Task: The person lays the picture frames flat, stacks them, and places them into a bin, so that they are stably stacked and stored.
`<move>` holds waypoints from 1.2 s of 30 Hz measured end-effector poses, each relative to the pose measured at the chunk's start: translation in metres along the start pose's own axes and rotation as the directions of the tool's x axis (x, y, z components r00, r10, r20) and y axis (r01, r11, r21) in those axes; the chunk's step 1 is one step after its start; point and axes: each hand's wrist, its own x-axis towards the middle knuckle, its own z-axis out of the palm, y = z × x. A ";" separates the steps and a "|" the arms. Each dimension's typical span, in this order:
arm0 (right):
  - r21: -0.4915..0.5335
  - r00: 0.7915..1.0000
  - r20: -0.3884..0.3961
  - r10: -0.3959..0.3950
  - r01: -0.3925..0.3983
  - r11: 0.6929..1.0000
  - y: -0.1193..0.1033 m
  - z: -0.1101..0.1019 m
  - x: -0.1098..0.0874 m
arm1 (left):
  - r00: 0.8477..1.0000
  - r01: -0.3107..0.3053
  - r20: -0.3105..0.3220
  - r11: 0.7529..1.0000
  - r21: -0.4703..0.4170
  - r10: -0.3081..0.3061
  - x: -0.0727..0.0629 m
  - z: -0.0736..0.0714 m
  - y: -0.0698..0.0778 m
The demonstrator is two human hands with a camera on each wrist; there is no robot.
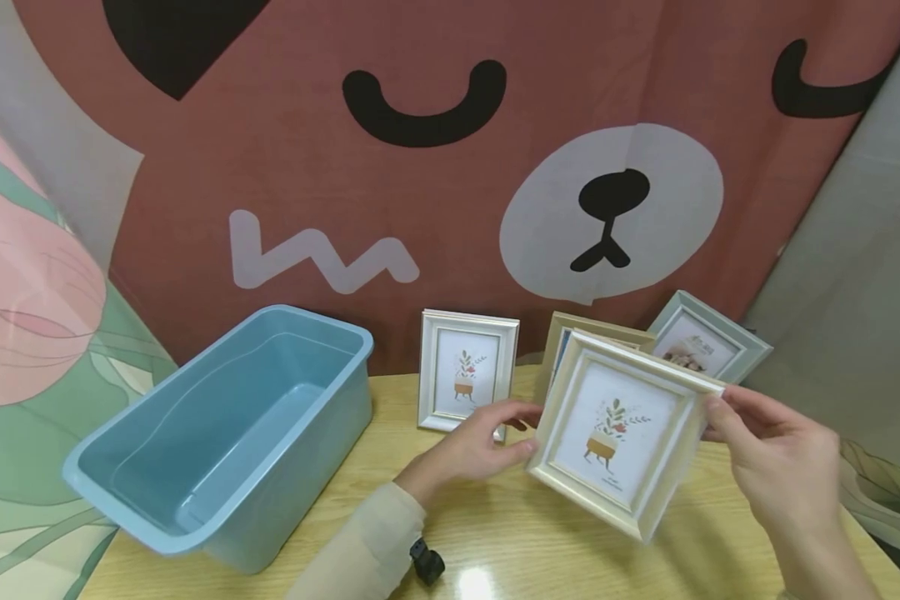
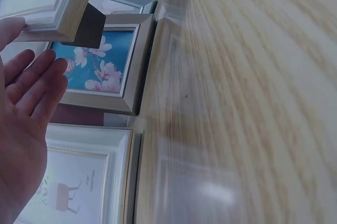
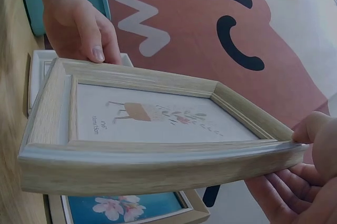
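A cream picture frame with a potted-plant print is held tilted above the table. My right hand pinches its right edge, thumb in front and fingers behind, as the right wrist view shows too. At the opposite edge is my left hand, its thumb close to the frame and its fingers extended; whether it touches cannot be told. Behind stand a white picture frame, a tan picture frame with pink blossoms on blue, and a grey-green picture frame leaning at an angle.
A blue plastic tub stands on the left of the wooden table. Close behind the frames hangs a cloth printed with a bear's face. A small black item shows beside the left sleeve.
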 end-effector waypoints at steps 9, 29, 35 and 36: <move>0.008 0.998 0.034 -0.051 0.050 0.999 0.001 0.008 0.001 | 1.000 0.030 -0.001 1.000 0.003 -0.030 -0.008 -0.006 -0.003; 0.150 0.991 0.085 -0.102 0.089 0.985 -0.003 0.031 0.003 | 0.985 0.152 0.094 0.985 -0.076 -0.145 -0.025 -0.021 -0.008; 0.179 0.981 0.104 -0.161 0.141 0.974 -0.006 0.039 0.001 | 0.982 0.159 0.123 0.981 -0.108 -0.146 -0.030 -0.024 -0.012; 0.187 0.979 0.109 -0.170 0.148 0.971 -0.006 0.040 0.000 | 0.982 0.155 0.128 0.981 -0.113 -0.141 -0.030 -0.024 -0.012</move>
